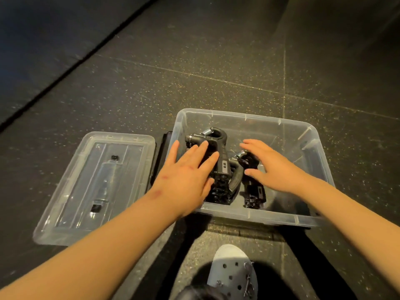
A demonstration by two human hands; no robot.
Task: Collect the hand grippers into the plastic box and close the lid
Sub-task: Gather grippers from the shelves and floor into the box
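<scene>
A clear plastic box (307, 219) stands on the dark floor in front of me, with no lid on it. Inside lie several black hand grippers (223, 167) with metal springs, piled toward the box's left side. My left hand (190, 176) reaches over the box's left wall, its straight fingers resting on the topmost gripper. My right hand (272, 167) hovers flat over a second gripper (254, 193) in the middle of the box, fingers spread. The clear lid (71, 204) lies flat on the floor to the left of the box.
A dark flat object (161, 152) sits between the lid and the box. My white perforated clog (233, 271) and dark trouser leg are at the bottom. A dark mat (43, 40) with a raised edge runs diagonally at the upper left.
</scene>
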